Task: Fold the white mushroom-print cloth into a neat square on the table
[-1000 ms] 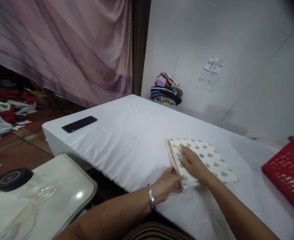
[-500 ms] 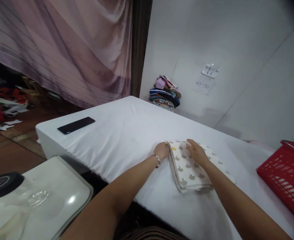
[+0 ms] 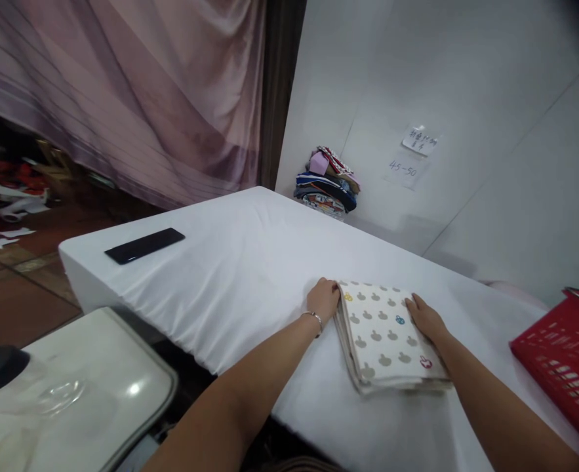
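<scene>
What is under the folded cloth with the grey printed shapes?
The folded cloth lies on a white sheet, visible around it. The left hand is at its far left corner, the right hand at its right edge. Whatever lies directly beneath is covered; I cannot tell.

The white cloth-covered desk, wrinkled along its near left edge, carries a flat black slab, a folded patterned fabric and a red basket.
</scene>
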A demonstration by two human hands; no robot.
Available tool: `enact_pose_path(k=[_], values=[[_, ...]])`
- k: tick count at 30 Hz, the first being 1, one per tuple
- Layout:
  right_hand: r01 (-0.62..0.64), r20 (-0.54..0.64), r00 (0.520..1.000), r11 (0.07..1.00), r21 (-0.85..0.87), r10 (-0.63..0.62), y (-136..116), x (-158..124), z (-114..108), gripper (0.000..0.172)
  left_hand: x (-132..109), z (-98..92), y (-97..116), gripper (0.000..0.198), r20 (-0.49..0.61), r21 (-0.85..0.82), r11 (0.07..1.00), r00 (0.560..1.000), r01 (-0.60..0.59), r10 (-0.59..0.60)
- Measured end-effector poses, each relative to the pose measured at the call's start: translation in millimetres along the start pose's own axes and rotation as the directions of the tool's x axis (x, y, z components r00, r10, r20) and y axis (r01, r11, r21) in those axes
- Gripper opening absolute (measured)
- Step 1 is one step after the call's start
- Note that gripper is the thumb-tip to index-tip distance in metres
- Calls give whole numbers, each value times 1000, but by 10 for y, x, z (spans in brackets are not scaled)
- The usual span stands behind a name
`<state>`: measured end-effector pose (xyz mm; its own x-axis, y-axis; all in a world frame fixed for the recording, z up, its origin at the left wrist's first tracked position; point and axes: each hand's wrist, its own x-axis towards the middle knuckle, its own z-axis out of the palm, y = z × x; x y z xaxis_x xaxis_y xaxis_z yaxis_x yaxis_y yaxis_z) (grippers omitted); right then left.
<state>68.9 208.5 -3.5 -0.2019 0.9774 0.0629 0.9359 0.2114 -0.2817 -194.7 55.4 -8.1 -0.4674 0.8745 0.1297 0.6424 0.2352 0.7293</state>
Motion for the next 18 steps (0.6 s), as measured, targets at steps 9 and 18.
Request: enact_pose_path(k=[9, 18], values=[[9, 68, 998, 998, -57, -5, 47, 71, 52, 59, -1, 55, -6, 15, -26, 9, 1000, 999, -22, 23], [-6, 70, 998, 997, -72, 11, 33, 85, 51, 58, 62, 27, 7, 15, 14, -13, 1000, 1000, -24, 25]])
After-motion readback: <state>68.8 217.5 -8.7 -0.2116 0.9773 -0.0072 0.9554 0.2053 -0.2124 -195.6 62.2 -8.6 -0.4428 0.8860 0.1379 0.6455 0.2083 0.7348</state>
